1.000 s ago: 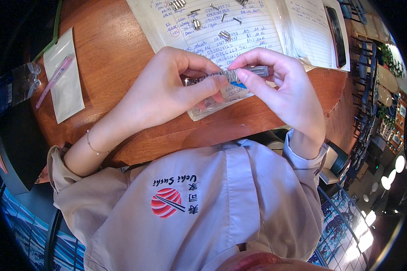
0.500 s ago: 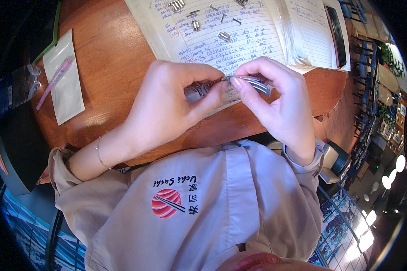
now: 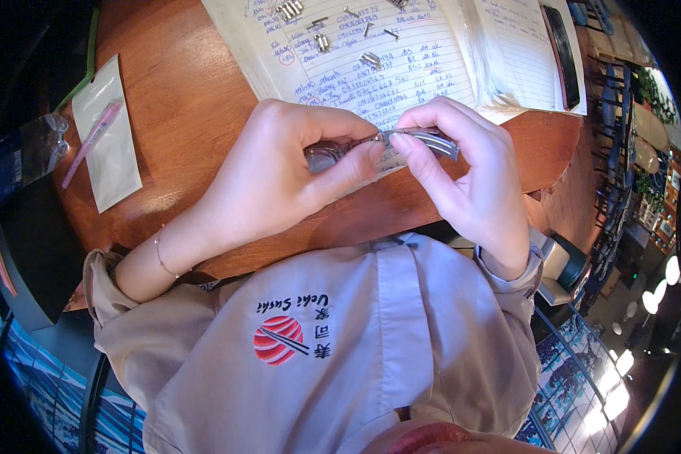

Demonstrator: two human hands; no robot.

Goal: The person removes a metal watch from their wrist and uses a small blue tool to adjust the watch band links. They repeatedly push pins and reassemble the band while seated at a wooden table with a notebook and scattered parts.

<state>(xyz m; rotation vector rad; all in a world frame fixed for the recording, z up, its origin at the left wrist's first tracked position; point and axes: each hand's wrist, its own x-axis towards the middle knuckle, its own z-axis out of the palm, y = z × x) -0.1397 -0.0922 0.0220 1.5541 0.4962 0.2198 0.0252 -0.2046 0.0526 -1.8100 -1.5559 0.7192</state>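
Note:
Above the table's near edge, a silver metal watch band is stretched between my two hands. My left hand [image 3: 253, 170] pinches its linked part [image 3: 324, 157] between thumb and forefinger; much of that part is hidden in the curled palm. My right hand [image 3: 480, 170] grips the other end, where a curved clasp [image 3: 440, 144] shows between thumb and fingers. Close to the fingertips the two parts meet, but the joint is too small to make out. Loose metal links [image 3: 369, 60] and small pins [image 3: 390, 35] lie on the open notebook [image 3: 424, 76] just beyond.
On the wooden table [image 3: 178, 76] at left lie a white packet [image 3: 121, 166] and a pink pen [image 3: 91, 144] across it. A dark phone [image 3: 560, 57] rests on the notebook's right page. Clear plastic wrapping [image 3: 53, 140] sits at far left. Chairs [image 3: 613, 129] stand beyond the table's right side.
My fingertips have moved slightly apart, so more of the band shows between them. The clasp has tilted a little in my right hand. Both hands keep their hold.

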